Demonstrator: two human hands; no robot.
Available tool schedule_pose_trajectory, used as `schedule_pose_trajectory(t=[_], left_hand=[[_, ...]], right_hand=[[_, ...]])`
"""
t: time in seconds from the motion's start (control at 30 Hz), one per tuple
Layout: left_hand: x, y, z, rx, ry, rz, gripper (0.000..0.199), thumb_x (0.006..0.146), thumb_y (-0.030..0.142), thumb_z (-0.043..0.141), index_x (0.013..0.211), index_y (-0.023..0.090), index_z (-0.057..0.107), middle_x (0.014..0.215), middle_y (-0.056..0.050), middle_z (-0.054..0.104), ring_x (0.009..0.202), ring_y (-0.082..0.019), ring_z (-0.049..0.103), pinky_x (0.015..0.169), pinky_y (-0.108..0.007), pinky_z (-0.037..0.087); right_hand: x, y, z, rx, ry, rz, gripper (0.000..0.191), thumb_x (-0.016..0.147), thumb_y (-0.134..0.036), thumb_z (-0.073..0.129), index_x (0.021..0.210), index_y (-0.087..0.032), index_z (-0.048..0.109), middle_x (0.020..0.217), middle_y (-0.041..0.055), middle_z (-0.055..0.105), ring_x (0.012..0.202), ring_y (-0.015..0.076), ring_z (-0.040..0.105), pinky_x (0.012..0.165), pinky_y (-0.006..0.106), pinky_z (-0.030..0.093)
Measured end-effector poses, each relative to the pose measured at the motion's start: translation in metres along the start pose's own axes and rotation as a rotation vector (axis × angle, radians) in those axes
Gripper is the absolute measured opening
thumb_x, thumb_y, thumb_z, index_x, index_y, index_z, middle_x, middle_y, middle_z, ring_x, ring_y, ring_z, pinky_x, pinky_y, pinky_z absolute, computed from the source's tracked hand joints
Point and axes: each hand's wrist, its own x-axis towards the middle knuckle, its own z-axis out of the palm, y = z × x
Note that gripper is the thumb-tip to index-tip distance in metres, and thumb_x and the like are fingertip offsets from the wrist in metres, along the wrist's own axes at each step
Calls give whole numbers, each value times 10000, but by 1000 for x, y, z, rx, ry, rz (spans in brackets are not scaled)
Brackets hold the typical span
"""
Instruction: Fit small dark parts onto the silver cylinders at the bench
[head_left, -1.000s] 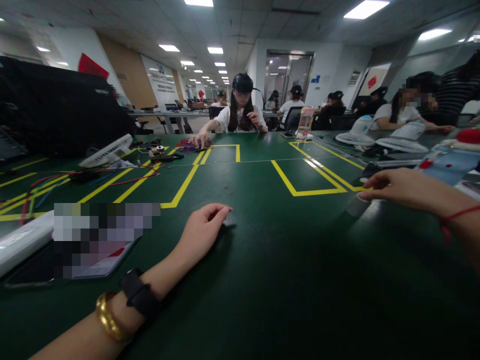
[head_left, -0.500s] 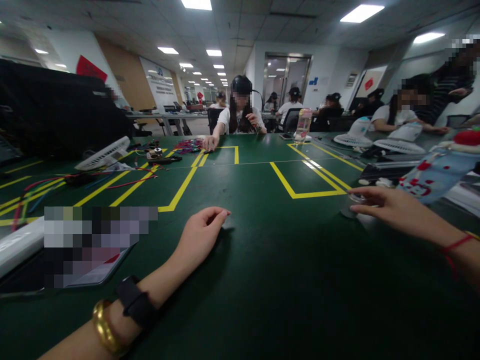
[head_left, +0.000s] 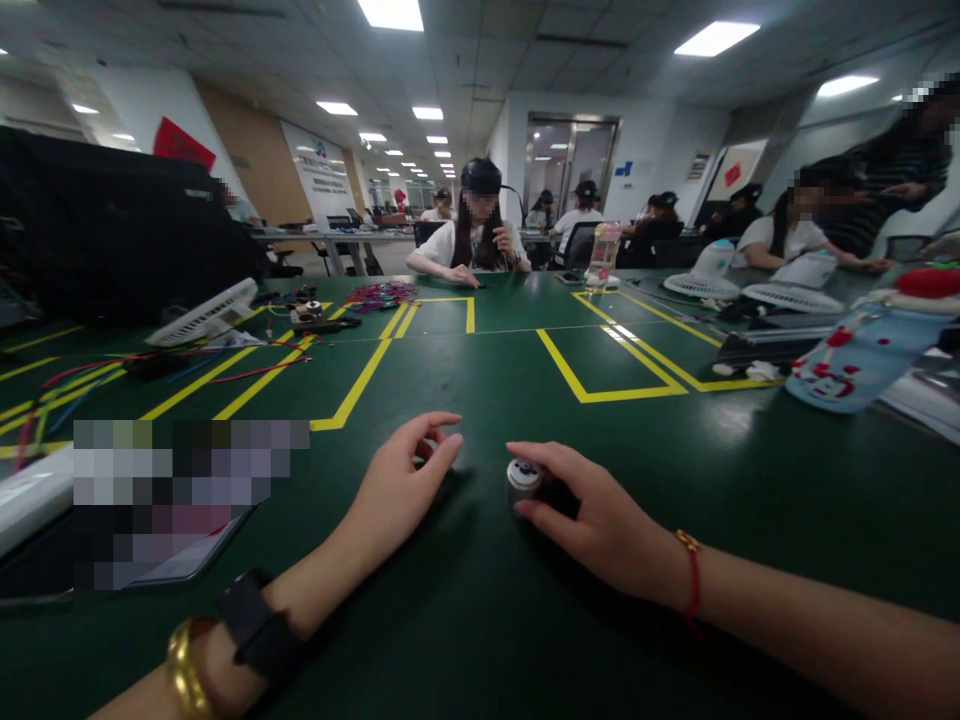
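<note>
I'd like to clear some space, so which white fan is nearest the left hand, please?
The tilted white fan at the left, beyond the left hand; the other two fans sit side by side at the right.

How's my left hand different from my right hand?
Your left hand holds nothing visible; your right hand has its thumb and finger around a small cylinder. The left hand has a black band and gold bangle at its wrist; the right hand, a red bracelet. Both hands are ungloved.

No words or numbers can be read: the white wall panel point(head_left: 300, 160) bears a blue logo point(head_left: 321, 149) and dark lettering point(head_left: 322, 177), too small, and the black bag's point(head_left: 112, 225) pale label point(head_left: 196, 196) is blurred.
</note>
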Motion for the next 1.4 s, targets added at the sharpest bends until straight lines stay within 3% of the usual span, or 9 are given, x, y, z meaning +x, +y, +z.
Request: schedule_pose_trajectory(t=[0.13,0.23,0.33,0.53,0.73,0.97,1.13,1.27,1.4], left_hand=[[-9,26,8,-6,-91,150,279,841,386,505,1067,283,632,1013,-36,589,895,-187,551,749,-305,437],[-13,42,15,-32,-170,141,221,825,399,529,915,276,689,970,-39,598,906,-198,553,770,-319,437],[-12,48,18,-64,-146,100,199,800,396,565,857,259,699,937,-37,606,864,-194,557,744,-319,437],[-7,32,6,-55,-47,65,207,782,417,603,890,281,715,920,-21,586,867,-188,539,783,-326,412],[-4,12,17,229,-257,159,151,778,417,616,878,375,722,937,5,601,900,-201,505,805,-357,367],[-4,14,26,371,-296,193,181,767,482,601,903,428,707,972,13,620,874,-223,497,738,-359,352],[-2,13,10,140,-279,88,376,802,494,539,1142,351,610,1027,-12,622,900,-211,536,760,-333,396],[6,1,-11,13,-115,-99,412,839,499,457,1118,241,617,941,-31,654,793,-194,578,687,-300,427],[10,-14,-17,-21,-10,-176,398,817,478,490,1091,219,616,978,-34,663,794,-191,599,701,-299,443]], right_hand=[[-1,7,1,118,27,72,492,767,-286,620,1219,-222,436,1148,57,559,987,142,557,880,323,460],[1,5,2,153,-2,65,384,777,-275,607,1131,-210,472,1084,44,581,940,133,566,842,306,467],[2,1,1,140,3,47,360,781,-265,597,1117,-210,480,1061,39,585,911,130,563,814,297,464],[0,1,-8,39,8,25,286,748,-203,590,1024,-199,511,953,14,590,834,117,546,746,264,450],[-3,8,-10,30,13,41,375,703,-192,622,1044,-208,467,965,5,586,832,111,549,743,251,444],[-2,7,-14,-77,122,84,367,709,-250,612,1037,-205,455,896,5,586,755,110,549,669,238,448],[8,15,-73,-427,168,192,352,696,-305,597,1035,-222,550,938,17,616,797,143,572,701,267,447],[8,55,-148,-781,152,509,333,621,-398,640,874,-185,595,852,56,626,730,190,578,631,308,435],[-1,96,-194,-823,13,780,393,550,-407,688,836,-156,592,805,90,630,653,203,587,565,322,438]])
